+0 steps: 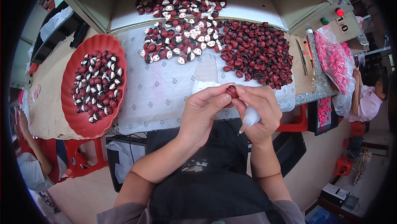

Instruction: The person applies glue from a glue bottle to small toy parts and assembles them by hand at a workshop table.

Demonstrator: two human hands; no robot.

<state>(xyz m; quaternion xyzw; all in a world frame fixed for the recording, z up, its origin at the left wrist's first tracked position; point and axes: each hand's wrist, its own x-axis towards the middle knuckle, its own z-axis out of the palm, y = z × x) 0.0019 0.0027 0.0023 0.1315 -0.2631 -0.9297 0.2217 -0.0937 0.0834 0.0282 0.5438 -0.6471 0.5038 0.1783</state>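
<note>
Between the fingertips of both hands is a small dark red and black piece (pixel 232 91), much like those in the pile on the right. My left hand (pixel 205 107) pinches it from the left side. My right hand (pixel 261 108) touches it with thumb and forefinger and also grips a white squeeze bottle (pixel 251 117), its thin nozzle pointing down toward me. Ahead lies a pile of dark red pieces (pixel 256 54). Left of that pile are several red, black and white doll-head-like pieces (pixel 182 37). A scalloped red tray (pixel 68 81) at the left holds more of the same kind.
Printed white paper (pixel 153 99) covers the table. At the back stands a metal booth (pixel 314 0) with buttons on its right side. Thin tools (pixel 303 57) lie right of the piles, near a plastic bag of pink pieces (pixel 335 58). Other people (pixel 368 99) sit at both sides.
</note>
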